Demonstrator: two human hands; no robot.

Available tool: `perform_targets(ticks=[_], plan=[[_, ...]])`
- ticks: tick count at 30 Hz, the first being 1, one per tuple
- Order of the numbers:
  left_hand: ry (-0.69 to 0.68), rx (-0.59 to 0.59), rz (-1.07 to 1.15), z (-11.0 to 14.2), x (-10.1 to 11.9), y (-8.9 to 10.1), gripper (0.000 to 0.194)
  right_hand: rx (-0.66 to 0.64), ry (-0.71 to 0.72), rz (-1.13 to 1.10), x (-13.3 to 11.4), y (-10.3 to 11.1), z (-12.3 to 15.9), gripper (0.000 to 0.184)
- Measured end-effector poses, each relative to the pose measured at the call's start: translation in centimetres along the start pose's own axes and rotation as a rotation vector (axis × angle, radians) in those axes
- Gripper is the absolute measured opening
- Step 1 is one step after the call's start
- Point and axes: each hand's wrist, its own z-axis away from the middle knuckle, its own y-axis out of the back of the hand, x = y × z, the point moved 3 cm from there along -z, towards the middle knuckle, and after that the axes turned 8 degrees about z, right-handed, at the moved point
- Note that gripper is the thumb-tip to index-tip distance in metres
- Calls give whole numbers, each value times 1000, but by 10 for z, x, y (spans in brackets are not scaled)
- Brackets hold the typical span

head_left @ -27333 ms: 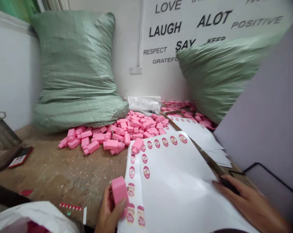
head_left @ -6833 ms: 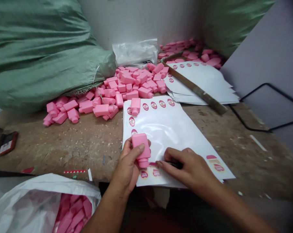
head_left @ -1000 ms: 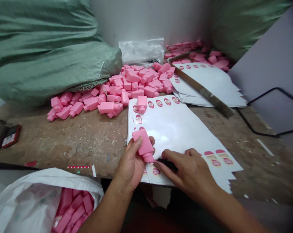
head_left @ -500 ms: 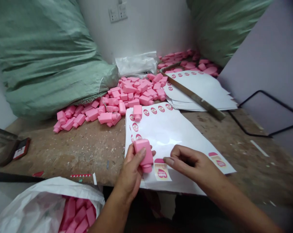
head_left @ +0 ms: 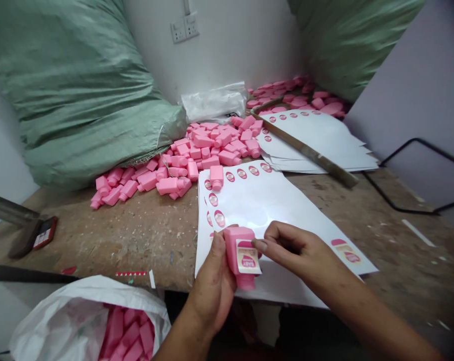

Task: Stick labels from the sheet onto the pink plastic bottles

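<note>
Since the last frame, half a second ago, our label [head_left: 248, 256] has moved from just beside the pink bottle [head_left: 231, 246] onto its broad face, and the bottle has turned so that this face shows; from this we judge that the label is now being laid on the bottle. From the head view, our left hand [head_left: 216, 281] is wrapped around the bottle, which is tilted with its neck toward us, over the near part of the label sheet [head_left: 264, 200] on the table [head_left: 137, 235]. Our right hand [head_left: 295, 249] seems to pinch the label's upper right corner between thumb and forefinger, its other fingers curled. We cannot see whether those curled fingers hide anything, nor the bottle's far side, nor most of the left fingers behind it. We cannot tell whether the label is stuck down all over. The green sack [head_left: 95, 100] and the white bag [head_left: 57, 321] are cut off by the frame.
</note>
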Motion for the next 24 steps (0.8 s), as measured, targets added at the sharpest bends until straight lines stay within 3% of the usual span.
perform_targets(ticks=[7,9,13,16,21,24], plan=[[27,-76,-147,5,-1,-1,33,41,18,133,0,-1,-1,36],[42,-84,-191,7,-1,0,38,93,48,227,0,-1,0,37],[78,-44,-215,9,0,3,45,371,192,513,1,7,6,36],[150,11,-207,10,-1,4,57,500,228,541,1,11,10,37],[138,-16,-247,15,-1,1,68,306,265,438,-10,-3,7,27],[181,67,-522,40,27,20,71,264,199,394,-10,-4,3,28]])
